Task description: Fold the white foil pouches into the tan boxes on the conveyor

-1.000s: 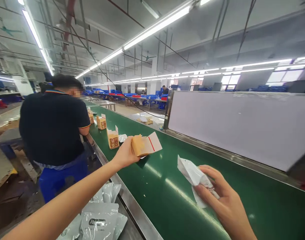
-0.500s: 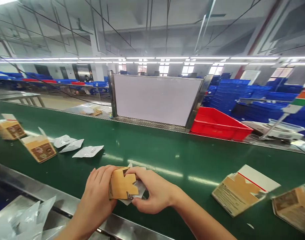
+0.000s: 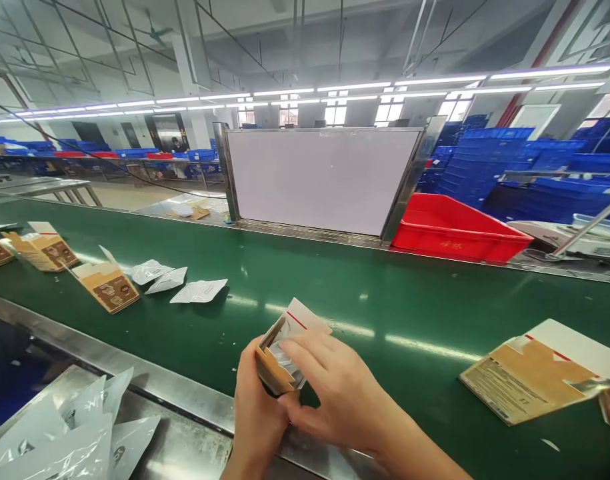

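Observation:
My left hand (image 3: 257, 417) grips a small brown carton (image 3: 275, 363) from below, just above the near edge of the green conveyor belt (image 3: 365, 300). The carton's white flap with a red stripe stands open at the top. My right hand (image 3: 335, 393) lies over the carton's open mouth, its fingers pressing a white pouch (image 3: 283, 353) into it. The pouch is half hidden inside the carton.
Three loose white pouches (image 3: 177, 283) and several open brown cartons (image 3: 107, 287) lie on the belt to the left. A flat carton (image 3: 535, 377) lies at right. A red bin (image 3: 449, 230) and a white panel (image 3: 319, 177) stand behind the belt. More pouches (image 3: 69, 433) sit at lower left.
Both hands came together at the belt's near edge. The carton's flap now stands open, and the white pouch has gone from my right hand into the carton's mouth. The view swung right.

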`<state>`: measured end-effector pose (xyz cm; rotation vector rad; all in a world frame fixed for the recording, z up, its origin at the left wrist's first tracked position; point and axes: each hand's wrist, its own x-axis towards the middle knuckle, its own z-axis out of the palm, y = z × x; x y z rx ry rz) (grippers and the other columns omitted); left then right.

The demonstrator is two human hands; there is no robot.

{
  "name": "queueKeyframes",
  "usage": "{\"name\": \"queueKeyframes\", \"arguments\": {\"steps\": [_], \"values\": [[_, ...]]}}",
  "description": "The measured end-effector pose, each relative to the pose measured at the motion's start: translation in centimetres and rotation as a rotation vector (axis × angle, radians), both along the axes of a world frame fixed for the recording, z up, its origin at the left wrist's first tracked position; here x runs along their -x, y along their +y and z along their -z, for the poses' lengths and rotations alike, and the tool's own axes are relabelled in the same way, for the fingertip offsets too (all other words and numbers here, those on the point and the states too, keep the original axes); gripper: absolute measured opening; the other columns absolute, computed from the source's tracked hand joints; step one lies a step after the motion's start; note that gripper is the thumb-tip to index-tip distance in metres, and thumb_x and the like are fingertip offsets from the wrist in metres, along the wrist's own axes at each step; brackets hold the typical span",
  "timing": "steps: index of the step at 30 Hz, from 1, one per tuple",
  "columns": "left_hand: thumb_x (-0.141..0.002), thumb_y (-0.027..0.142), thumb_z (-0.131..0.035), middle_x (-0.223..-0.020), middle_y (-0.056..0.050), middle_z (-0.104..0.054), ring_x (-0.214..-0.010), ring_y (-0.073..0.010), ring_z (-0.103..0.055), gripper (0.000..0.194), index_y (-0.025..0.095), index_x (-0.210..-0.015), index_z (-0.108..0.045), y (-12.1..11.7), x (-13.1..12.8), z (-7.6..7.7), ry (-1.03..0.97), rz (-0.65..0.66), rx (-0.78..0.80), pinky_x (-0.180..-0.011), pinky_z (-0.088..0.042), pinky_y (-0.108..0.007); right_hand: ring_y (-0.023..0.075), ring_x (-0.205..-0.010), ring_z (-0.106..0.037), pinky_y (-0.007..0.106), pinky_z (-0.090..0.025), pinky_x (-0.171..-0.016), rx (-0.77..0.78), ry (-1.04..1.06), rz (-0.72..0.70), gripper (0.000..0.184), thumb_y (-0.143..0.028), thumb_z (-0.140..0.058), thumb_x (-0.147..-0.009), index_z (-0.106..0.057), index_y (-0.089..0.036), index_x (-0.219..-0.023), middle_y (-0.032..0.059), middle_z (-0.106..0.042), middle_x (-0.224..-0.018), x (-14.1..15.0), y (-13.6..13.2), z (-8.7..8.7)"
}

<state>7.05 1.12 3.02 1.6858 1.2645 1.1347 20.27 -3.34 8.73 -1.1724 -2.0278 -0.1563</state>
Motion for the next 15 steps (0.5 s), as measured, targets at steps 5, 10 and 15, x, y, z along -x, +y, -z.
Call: {"name": "queueKeyframes", "arguments": {"steps": [5,10,15], "values": [[-0.061,0.031,-0.068,-0.115,-0.01,-0.058,-0.104,-0.0301,-0.058,0.064,0.021,-0.12,-0.045,-0.8,-0.3,1.9,0.014,-0.038,-0.12,-0.087,-0.05,-0.047,0.0228,-0.084,-0.059,0.036,-0.047,-0.082,0.604,-0.147,-0.003,0.041,-0.049,-0.073,-0.072,-0.06,-0.016,-0.093,0.0053,-0.066,-0.09,0.5,0.2,-0.2],[-0.064,0.024,-0.063,-0.124,-0.012,-0.055,-0.114,-0.0294,-0.054,0.065,0.018,-0.126,-0.043,-2.2,-1.1,2.5,0.058,0.038,-0.091,-0.095,-0.048,-0.046,0.0158,-0.06,-0.054,0.027,-0.037,-0.055,0.852,-0.32,-0.032,0.02,-0.037,-0.054,-0.087,-0.058,-0.02,-0.077,0.0001,-0.064,-0.072,-0.9,1.5,-1.7],[-0.056,0.021,-0.072,-0.128,-0.015,-0.057,-0.119,-0.0347,-0.053,0.077,0.021,-0.13,-0.05,-1.6,3.2,-2.2,0.451,0.484,0.06,-0.099,-0.045,-0.049,0.0151,-0.059,-0.057,0.026,-0.043,-0.055,0.528,-0.082,0.212,0.045,-0.041,-0.032,-0.097,-0.062,-0.023,-0.068,0.0019,-0.064,-0.068,-7.1,-2.5,0.8]]}}
